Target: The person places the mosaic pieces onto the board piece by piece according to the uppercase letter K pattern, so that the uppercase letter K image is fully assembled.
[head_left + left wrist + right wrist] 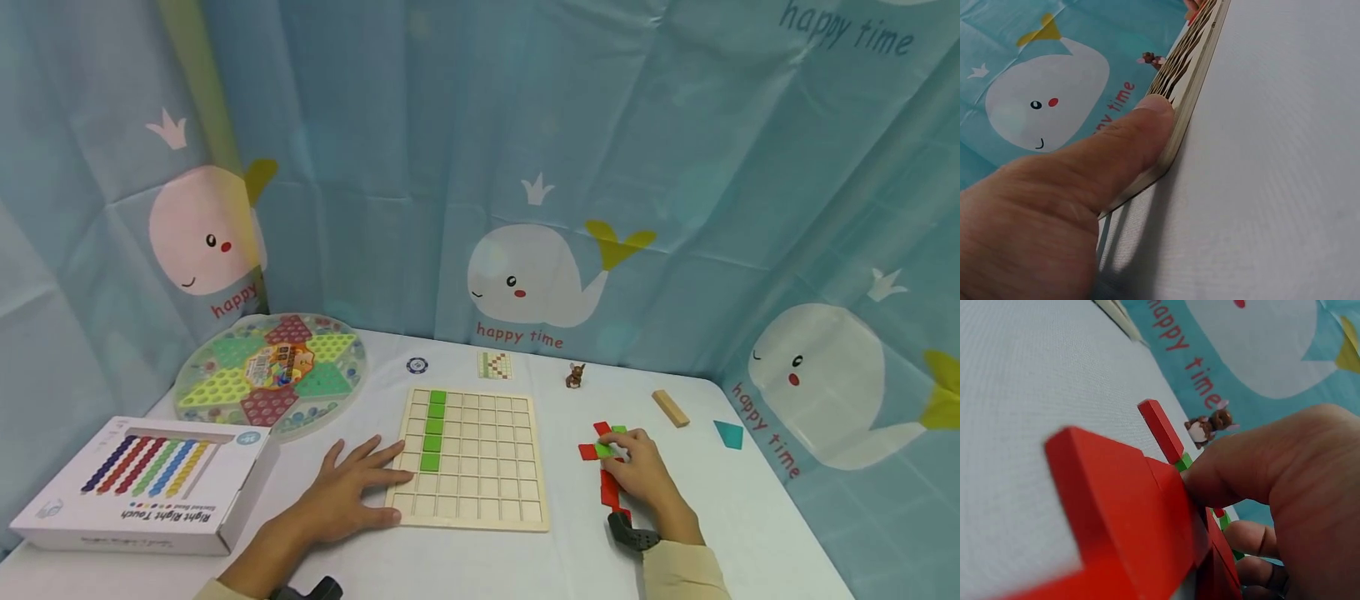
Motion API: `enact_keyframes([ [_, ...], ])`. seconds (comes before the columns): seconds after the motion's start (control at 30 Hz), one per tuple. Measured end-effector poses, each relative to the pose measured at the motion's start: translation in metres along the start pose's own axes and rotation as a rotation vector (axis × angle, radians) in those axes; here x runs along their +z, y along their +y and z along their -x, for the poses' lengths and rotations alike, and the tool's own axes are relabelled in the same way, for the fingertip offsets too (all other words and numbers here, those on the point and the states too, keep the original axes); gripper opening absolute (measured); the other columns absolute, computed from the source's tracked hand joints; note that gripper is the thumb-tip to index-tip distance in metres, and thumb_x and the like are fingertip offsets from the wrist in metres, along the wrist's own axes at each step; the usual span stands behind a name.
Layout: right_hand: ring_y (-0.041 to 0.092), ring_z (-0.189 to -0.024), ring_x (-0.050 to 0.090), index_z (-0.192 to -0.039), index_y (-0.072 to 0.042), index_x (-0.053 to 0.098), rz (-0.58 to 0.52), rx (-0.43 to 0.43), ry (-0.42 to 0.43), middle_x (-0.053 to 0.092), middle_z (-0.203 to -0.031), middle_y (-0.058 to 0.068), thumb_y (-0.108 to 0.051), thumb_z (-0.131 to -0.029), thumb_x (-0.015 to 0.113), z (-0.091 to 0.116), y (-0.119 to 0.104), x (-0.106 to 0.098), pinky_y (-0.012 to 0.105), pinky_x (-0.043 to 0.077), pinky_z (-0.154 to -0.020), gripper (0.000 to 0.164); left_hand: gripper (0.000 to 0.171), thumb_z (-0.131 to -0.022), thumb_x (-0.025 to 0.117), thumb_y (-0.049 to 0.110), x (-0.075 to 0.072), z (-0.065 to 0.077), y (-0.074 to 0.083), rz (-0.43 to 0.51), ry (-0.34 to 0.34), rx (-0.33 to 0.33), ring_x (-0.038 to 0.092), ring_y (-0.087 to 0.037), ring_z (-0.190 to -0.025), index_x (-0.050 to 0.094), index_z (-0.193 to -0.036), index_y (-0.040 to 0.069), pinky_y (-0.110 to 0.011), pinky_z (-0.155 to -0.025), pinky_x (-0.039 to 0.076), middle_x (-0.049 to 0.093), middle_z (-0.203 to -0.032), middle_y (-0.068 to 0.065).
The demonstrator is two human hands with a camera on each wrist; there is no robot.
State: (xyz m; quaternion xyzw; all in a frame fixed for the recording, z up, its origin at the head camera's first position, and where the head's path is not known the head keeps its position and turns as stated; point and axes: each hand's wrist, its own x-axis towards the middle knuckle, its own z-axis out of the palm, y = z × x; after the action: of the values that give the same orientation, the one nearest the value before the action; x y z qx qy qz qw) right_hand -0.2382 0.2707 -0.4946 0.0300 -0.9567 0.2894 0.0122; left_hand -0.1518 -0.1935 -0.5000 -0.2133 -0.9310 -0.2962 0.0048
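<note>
A square wooden grid board [472,523] lies on the table with several green square tiles [432,444] lined up in one column near its left side. My left hand [348,492] rests along the board's left edge, fingers spread and straight. In the left wrist view its thumb [1125,140] touches the board's rim. To the right of the board, my right hand [641,471] is over a small pile of red tiles [609,490] and green ones, pinching a green tile [603,451] between thumb and fingers. In the right wrist view, red tiles [1141,512] partly hide the fingertips.
Behind the board are a blue-and-white chip [417,365], a small pattern card [495,365] and a brown animal figurine [574,376]. A wooden block [671,408] and teal piece [728,434] lie at right. A round game board [273,375] and white box [150,487] occupy the left.
</note>
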Motion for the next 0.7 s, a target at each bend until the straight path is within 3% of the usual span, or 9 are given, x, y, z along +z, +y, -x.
enact_keyframes([
  [0.2, 0.029, -0.101, 0.048, -0.118, -0.005, 0.063, 0.002, 0.001, 0.014, 0.051, -0.115, 0.015, -0.013, -0.09, 0.065, 0.002, 0.0, -0.001, 0.048, 0.047, -0.085, 0.029, 0.055, -0.075, 0.069, 0.062, 0.0, 0.0, 0.001, 0.002, 0.002, 0.005, 0.024, -0.039, -0.139, 0.069, -0.12, 0.031, -0.067, -0.105, -0.002, 0.044, -0.147, 0.0],
  [0.4, 0.025, -0.095, 0.051, -0.123, -0.005, 0.058, -0.058, -0.014, 0.116, 0.058, -0.108, 0.009, -0.012, -0.092, 0.063, 0.003, -0.01, -0.01, 0.039, 0.048, -0.078, 0.032, 0.055, -0.075, 0.069, 0.062, 0.0, -0.001, 0.0, -0.001, 0.005, 0.008, 0.025, -0.039, -0.139, 0.069, -0.12, 0.03, -0.067, -0.105, -0.002, 0.045, -0.147, -0.001],
  [0.53, 0.024, -0.094, 0.053, -0.121, -0.004, 0.06, -0.094, -0.102, 0.201, 0.063, -0.102, 0.008, -0.011, -0.092, 0.065, 0.006, -0.024, -0.02, 0.039, 0.048, -0.079, 0.031, 0.056, -0.074, 0.069, 0.063, 0.001, 0.0, -0.001, 0.002, 0.009, 0.006, 0.025, -0.039, -0.139, 0.07, -0.12, 0.03, -0.067, -0.105, -0.002, 0.045, -0.146, 0.0],
  [0.57, 0.019, -0.094, 0.054, -0.122, -0.008, 0.061, -0.094, -0.158, 0.245, 0.064, -0.102, 0.003, -0.018, -0.094, 0.065, 0.002, -0.019, -0.017, 0.036, 0.048, -0.079, 0.03, 0.056, -0.074, 0.069, 0.062, 0.001, 0.0, -0.001, 0.004, 0.01, 0.006, 0.025, -0.039, -0.139, 0.07, -0.12, 0.03, -0.067, -0.105, -0.002, 0.045, -0.146, -0.001],
  [0.7, 0.016, -0.092, 0.054, -0.122, -0.008, 0.063, -0.122, -0.303, 0.321, 0.064, -0.102, 0.0, -0.017, -0.092, 0.068, 0.01, -0.038, -0.026, 0.038, 0.048, -0.077, 0.031, 0.056, -0.074, 0.069, 0.063, 0.001, 0.0, 0.0, 0.005, 0.011, 0.002, 0.025, -0.039, -0.139, 0.07, -0.119, 0.03, -0.067, -0.105, -0.002, 0.045, -0.146, 0.0],
])
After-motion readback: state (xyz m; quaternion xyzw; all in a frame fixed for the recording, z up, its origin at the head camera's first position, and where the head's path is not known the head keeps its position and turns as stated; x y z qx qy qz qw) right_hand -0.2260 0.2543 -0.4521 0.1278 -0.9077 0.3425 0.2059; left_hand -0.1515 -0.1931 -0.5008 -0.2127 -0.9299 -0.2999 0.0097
